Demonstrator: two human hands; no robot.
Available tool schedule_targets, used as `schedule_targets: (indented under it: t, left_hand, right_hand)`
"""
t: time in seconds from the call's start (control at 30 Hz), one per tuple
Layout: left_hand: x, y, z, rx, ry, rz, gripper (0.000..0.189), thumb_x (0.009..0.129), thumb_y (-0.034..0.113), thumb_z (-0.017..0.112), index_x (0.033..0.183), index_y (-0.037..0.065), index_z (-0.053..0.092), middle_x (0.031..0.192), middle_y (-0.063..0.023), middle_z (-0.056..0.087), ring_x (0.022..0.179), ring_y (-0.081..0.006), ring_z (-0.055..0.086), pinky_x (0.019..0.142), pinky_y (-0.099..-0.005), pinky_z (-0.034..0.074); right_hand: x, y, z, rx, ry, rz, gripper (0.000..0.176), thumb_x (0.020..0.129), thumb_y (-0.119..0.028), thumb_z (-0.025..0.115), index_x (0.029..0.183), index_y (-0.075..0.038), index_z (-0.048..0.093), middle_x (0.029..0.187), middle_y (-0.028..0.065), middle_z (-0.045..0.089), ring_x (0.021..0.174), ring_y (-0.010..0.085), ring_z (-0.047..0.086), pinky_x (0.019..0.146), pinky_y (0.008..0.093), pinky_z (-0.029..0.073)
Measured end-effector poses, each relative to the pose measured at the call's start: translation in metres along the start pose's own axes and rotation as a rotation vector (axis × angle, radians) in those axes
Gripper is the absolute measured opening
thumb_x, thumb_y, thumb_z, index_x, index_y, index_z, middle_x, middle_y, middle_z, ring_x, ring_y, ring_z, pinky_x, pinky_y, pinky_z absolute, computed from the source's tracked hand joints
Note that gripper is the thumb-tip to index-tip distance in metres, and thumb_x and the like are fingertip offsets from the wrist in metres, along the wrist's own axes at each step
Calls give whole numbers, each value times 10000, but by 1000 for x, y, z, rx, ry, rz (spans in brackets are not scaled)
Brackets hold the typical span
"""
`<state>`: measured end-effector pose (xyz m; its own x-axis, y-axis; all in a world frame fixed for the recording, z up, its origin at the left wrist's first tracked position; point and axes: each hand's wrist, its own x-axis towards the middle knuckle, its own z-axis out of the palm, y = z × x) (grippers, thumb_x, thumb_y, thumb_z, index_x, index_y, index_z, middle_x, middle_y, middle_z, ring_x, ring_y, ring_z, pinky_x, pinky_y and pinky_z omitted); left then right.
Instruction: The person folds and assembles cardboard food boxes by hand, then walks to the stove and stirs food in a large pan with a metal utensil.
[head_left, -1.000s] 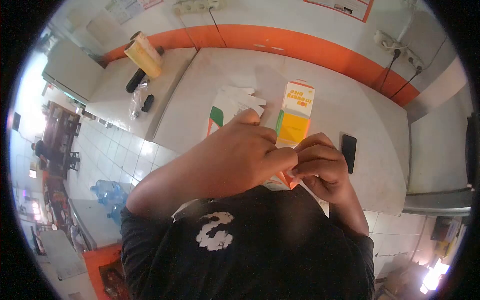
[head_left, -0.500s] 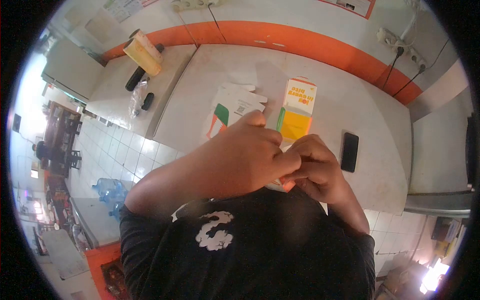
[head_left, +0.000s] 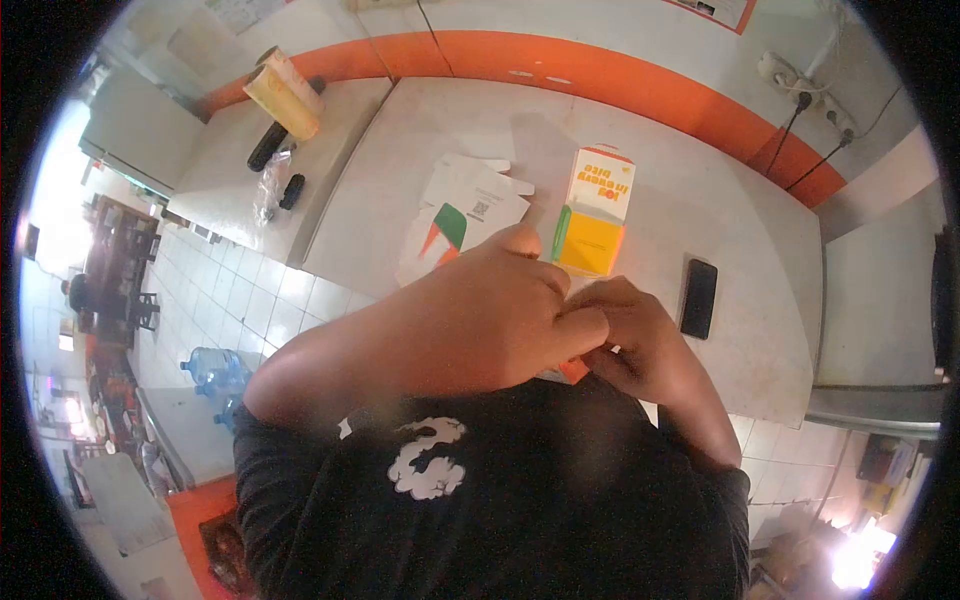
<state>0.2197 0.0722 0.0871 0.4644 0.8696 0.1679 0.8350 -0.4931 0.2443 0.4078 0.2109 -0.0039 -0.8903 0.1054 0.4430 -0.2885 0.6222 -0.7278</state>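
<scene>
A printed white, yellow and green carton box (head_left: pixel 590 245) lies on the table in front of me, its lettering upside down from here. Over its near end, my left hand (head_left: pixel 535 315) is closed with bent fingers, thumb pointing toward the other hand. My right hand (head_left: pixel 630 325) meets it there, fingers curled and pinching at the same end. An orange and white bit of cardboard peeks out beneath both hands, close to my shirt; the rest of that end is hidden. Left of the box, beside my left wrist, lies a flat carton blank (head_left: pixel 470 215) with a QR code and green and orange print.
A black phone (head_left: pixel 699 299) lies on the table (head_left: pixel 760 260) at the right. Rolls (head_left: pixel 285 95) and a clear plastic bag (head_left: pixel 270 190) rest on the side counter at the left. Blue water jugs (head_left: pixel 215 370) stand lower left. Power strips hang on the wall.
Both hands stay together at the box's near end, with the fingers shifted slightly and less of the orange cardboard showing. The view has tilted a little.
</scene>
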Motion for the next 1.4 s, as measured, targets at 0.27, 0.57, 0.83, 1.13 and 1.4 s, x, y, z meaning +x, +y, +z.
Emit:
schedule_targets:
  t: [0.27, 0.57, 0.83, 1.13, 1.4]
  left_hand:
    - [-3, 8, 11, 196, 477, -206, 550, 864, 248, 802, 1361, 100, 617, 1278, -121, 663, 1310, -245, 579, 1063, -487, 420]
    - [-42, -39, 104, -1375, 556, -610, 823, 916, 145, 845, 1554, -21, 354, 1436, -148, 615, 1310, -238, 609, 1110, -420, 501]
    - [-36, -36, 100, -1026, 619, -718, 382, 1089, 161, 559, 1418, -32, 570, 1327, -125, 686, 1224, -189, 631, 1050, -378, 503]
    - [-29, -31, 102, -788, 460, -574, 420, 1076, 228, 546, 1408, -27, 573, 1286, -198, 686, 1191, -316, 656, 1036, -431, 494]
    - [-26, -46, 94, -617, 155, -600, 412, 1034, 241, 596, 1348, -26, 601, 1149, -251, 705, 1103, -382, 696, 968, -448, 521]
  right_hand:
    - [-3, 19, -27, 302, -442, 240, 240, 854, -168, 822, 1056, -67, 740, 1022, 160, 761, 981, 344, 739, 894, 447, 557]
    - [-32, 58, 10, 214, -180, 306, 494, 872, -206, 836, 1334, -164, 665, 1380, 169, 649, 1346, 434, 524, 1166, 548, 344]
    - [-14, 54, 40, 134, 431, 289, 748, 882, -25, 760, 1554, 14, 436, 1409, 218, 625, 1295, 341, 633, 1057, 447, 526]
    - [-23, 77, 32, 484, 140, 571, 510, 969, -114, 769, 1412, 1, 544, 1246, 166, 695, 967, 190, 672, 801, 357, 555]
    - [5, 28, 11, -463, 455, -59, 260, 798, -90, 856, 1027, -82, 732, 1140, 119, 665, 1022, 318, 663, 885, 430, 529]
